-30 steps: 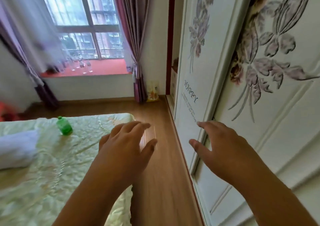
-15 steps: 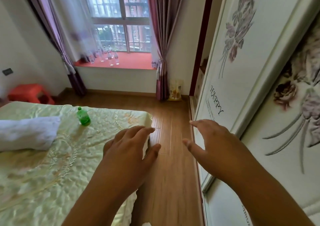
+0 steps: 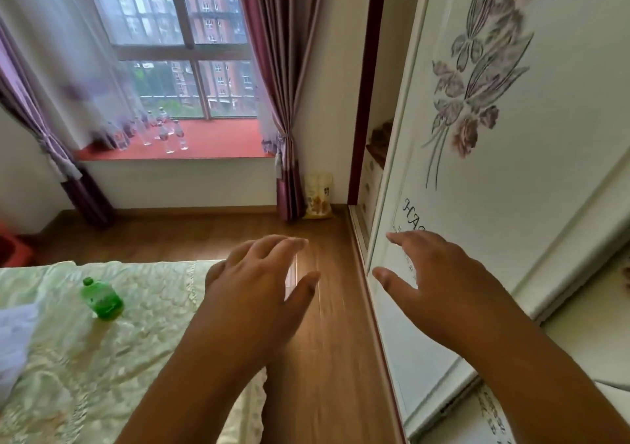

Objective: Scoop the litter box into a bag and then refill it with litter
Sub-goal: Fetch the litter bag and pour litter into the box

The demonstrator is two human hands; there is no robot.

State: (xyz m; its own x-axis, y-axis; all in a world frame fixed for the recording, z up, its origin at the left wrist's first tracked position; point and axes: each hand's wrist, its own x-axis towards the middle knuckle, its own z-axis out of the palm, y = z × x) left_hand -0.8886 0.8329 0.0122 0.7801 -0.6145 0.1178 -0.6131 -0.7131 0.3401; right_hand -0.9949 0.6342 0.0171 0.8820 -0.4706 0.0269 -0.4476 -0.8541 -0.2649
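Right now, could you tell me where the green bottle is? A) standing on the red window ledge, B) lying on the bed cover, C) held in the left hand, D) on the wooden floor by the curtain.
B: the green bottle lies on the pale bed cover, apart from the empty left hand.

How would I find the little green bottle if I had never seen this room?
Look at the bed with the pale green cover at the lower left. The green bottle lies on that cover, left of the left hand. It is the only bright green one; the other bottles are clear and stand far off on the red window sill.
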